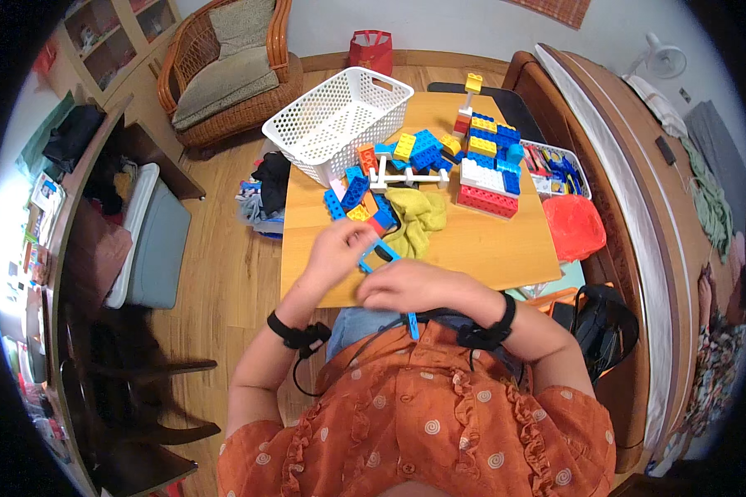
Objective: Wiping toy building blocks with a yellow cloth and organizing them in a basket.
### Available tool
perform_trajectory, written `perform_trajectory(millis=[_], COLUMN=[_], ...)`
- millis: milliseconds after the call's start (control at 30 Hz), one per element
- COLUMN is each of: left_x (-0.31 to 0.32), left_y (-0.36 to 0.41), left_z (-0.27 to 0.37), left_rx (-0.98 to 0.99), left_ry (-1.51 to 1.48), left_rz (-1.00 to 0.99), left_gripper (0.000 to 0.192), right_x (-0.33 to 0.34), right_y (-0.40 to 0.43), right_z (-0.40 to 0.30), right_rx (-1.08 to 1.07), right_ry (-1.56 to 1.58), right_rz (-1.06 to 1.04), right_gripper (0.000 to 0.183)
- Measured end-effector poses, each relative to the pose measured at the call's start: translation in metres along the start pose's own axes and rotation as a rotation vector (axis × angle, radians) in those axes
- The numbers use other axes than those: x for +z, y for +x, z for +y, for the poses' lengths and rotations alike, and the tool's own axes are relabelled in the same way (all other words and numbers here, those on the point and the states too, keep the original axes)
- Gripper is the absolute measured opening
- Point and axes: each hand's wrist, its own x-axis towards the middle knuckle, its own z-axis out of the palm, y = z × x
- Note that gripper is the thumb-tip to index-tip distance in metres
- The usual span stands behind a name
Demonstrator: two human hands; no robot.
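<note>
My left hand [340, 248] is at the table's near edge, its fingers at the upper end of a light-blue plastic frame piece [393, 250]. Over the lower part of that piece lies my right hand [404, 286], its fingers partly hidden and blurred. A blue strip shows below my right hand; whether it belongs to the same piece I cannot tell. Just beyond are a yellow-green cloth [415, 217] and a pile of blue, yellow and orange toy bricks [424, 149] with white rail-like parts [410, 179]. A stacked brick structure [488, 192] stands to the right.
A white perforated basket [323, 158] stands at the back left of the wooden table [472, 248]. Beyond the right edge are a white basket of packets [587, 180] and a red plastic bag or container [573, 227]. Dark cables run from both wristbands near my waist.
</note>
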Motion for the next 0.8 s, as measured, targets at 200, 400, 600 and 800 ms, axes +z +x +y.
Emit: perform_trajectory(millis=[200, 400, 600, 800], left_x=[0.012, 0.010, -0.008, 0.017], left_y=[-0.017, -0.013, 0.046, 0.165], left_z=[0.017, 0.022, 0.013, 0.027], left_rx=[0.279, 0.292, -0.106, -0.045], left_ry=[0.321, 0.076, -0.852, -1.264], left_rz=[-0.063, -0.082, -0.029, 0.185], left_gripper=[0.050, 0.043, 0.056, 0.051], right_x=[-0.040, -0.053, -0.088, -0.128], right_y=[-0.024, -0.029, -0.019, 0.027], right_z=[0.052, 0.094, 0.096, 0.097], right_rx=[0.392, 0.547, 0.279, -0.065], right_ry=[0.063, -0.137, 0.589, 0.901], right_rz=[0.682, 0.635, 0.840, 1.100], right_gripper=[0.025, 0.032, 0.021, 0.022])
